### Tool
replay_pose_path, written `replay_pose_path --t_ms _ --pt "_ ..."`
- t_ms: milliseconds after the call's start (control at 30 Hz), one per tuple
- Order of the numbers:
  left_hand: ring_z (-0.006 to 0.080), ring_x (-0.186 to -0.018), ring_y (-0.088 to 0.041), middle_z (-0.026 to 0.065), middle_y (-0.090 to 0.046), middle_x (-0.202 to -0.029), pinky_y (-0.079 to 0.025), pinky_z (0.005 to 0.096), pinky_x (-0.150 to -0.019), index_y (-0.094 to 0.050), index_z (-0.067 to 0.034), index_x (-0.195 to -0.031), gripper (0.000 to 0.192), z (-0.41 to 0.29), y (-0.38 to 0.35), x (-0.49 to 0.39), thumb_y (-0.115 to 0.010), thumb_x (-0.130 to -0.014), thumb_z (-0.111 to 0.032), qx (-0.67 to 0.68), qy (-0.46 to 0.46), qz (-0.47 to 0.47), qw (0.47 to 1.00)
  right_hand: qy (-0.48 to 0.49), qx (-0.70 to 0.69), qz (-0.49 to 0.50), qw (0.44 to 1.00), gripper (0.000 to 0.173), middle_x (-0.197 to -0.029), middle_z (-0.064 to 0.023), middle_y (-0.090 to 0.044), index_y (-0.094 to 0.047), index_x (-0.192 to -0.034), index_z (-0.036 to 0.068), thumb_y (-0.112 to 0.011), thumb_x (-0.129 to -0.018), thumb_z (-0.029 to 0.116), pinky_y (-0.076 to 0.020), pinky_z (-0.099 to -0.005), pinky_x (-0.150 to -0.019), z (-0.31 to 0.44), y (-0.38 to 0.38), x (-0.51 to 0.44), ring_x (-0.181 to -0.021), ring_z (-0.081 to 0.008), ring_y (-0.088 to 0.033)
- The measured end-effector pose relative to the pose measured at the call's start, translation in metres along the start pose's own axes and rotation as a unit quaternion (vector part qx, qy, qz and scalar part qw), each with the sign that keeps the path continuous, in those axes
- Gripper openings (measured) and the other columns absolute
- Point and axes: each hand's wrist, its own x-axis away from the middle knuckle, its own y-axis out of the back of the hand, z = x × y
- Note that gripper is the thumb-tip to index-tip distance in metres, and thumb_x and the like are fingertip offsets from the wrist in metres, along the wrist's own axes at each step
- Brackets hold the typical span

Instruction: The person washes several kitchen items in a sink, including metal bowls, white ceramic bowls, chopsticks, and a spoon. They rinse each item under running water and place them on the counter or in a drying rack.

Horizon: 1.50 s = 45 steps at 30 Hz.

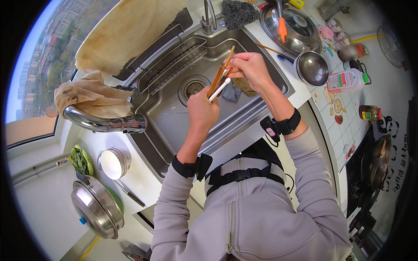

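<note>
Over the sink, my left hand [204, 109] is closed around the lower ends of several brown wooden chopsticks [214, 81] and a white rod-like utensil [220, 89] with a rounded tip. The bundle slants up to the right. My right hand [248, 67] pinches at the bundle's upper part with thumb and fingers, where one chopstick [231, 53] sticks up higher than the others. How many sticks those fingers hold is hidden. Below the hands, a grey cloth [231, 93] and a brown cloth [243, 85] lie in the stainless steel sink [163, 111].
A wire rack [178, 65] lines the sink's far-left side, near the faucet [209, 21]. Steel bowls [313, 68], a large lid [294, 32] and a plastic bottle [346, 80] stand right. At left are stacked bowls [112, 163], a knife [134, 195] and a lidded pot [93, 208].
</note>
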Motion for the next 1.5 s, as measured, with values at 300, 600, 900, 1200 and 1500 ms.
replay_pose_path --t_ms 300,600,900,1200,1500 --pt "0.0394 -0.066 -0.058 0.0189 -0.06 -0.067 -0.046 0.0453 -0.061 -0.062 -0.006 -0.081 0.009 -0.005 0.003 0.001 -0.064 -0.074 -0.01 -0.025 0.022 0.024 0.999 -0.001 0.001 -0.007 1.0 0.015 -0.08 -0.0114 -0.066 -0.064 -0.089 -0.008 -0.057 -0.083 0.004 -0.0549 -0.0231 -0.058 -0.002 0.002 0.001 -0.066 -0.0139 -0.065" --pt "0.0342 -0.06 -0.06 0.0169 -0.06 -0.063 -0.045 0.0409 -0.056 -0.063 -0.005 -0.083 0.01 -0.006 -0.002 0.003 -0.065 -0.074 -0.009 -0.077 -0.032 -0.012 0.996 0.049 0.009 -0.067 0.997 0.012 -0.067 -0.0102 -0.063 -0.065 -0.079 -0.007 -0.057 -0.078 0.002 -0.0551 -0.0243 -0.055 -0.009 -0.006 -0.004 -0.06 -0.0133 -0.063" --pt "0.0074 -0.048 -0.043 0.0012 -0.053 -0.056 -0.031 0.0233 -0.047 -0.061 0.0 -0.073 0.016 0.012 0.011 -0.012 -0.058 -0.085 -0.011 0.387 0.163 0.209 0.883 -0.033 -0.099 0.039 0.994 0.021 -0.085 -0.0143 -0.065 -0.059 -0.102 -0.009 -0.055 -0.087 0.004 -0.0585 -0.0228 -0.061 -0.003 0.003 0.0 -0.066 -0.012 -0.064" --pt "0.0051 -0.049 -0.035 -0.0002 -0.049 -0.056 -0.026 0.0212 -0.046 -0.059 -0.001 -0.077 0.019 0.017 0.014 -0.01 -0.056 -0.087 -0.016 0.469 0.203 0.281 0.812 -0.034 -0.158 0.088 0.983 0.02 -0.089 -0.0177 -0.065 -0.059 -0.102 -0.011 -0.054 -0.086 0.0 -0.059 -0.0224 -0.063 -0.005 0.003 0.001 -0.068 -0.0128 -0.065" --pt "0.0055 -0.047 -0.038 0.0006 -0.05 -0.056 -0.027 0.0207 -0.045 -0.06 0.0 -0.077 0.019 0.015 0.009 -0.009 -0.056 -0.087 -0.015 0.445 0.187 0.277 0.831 -0.04 -0.108 0.035 0.993 0.017 -0.082 -0.0173 -0.065 -0.06 -0.095 -0.011 -0.056 -0.083 0.001 -0.058 -0.0207 -0.057 -0.002 0.001 0.002 -0.06 -0.0123 -0.064"
